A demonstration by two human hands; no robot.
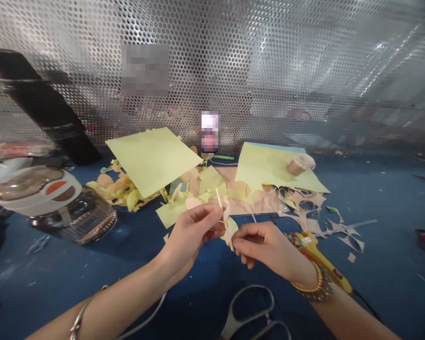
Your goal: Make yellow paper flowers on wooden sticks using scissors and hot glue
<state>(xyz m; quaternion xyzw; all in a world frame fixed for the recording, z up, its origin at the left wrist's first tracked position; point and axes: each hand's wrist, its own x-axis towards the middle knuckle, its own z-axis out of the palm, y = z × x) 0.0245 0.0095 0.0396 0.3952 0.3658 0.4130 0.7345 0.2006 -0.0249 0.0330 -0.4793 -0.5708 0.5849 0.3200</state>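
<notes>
In the head view, a slender yellow strip [223, 212] carrying pale paper pieces [230, 230] is held at lower centre, pinched by the left hand [189, 241] and gripped near its lower end by the right hand [269, 246], which is the nearer to that end. Its long axis is tilted, the upper end leaning left and away from the wearer.

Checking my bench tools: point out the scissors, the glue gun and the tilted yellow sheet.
Scissors [255, 286]: head view, top of the metal handle loop.
Glue gun [327, 267]: head view, middle of the yellow body.
Yellow sheet [152, 163]: head view, centre of the sheet.
</notes>
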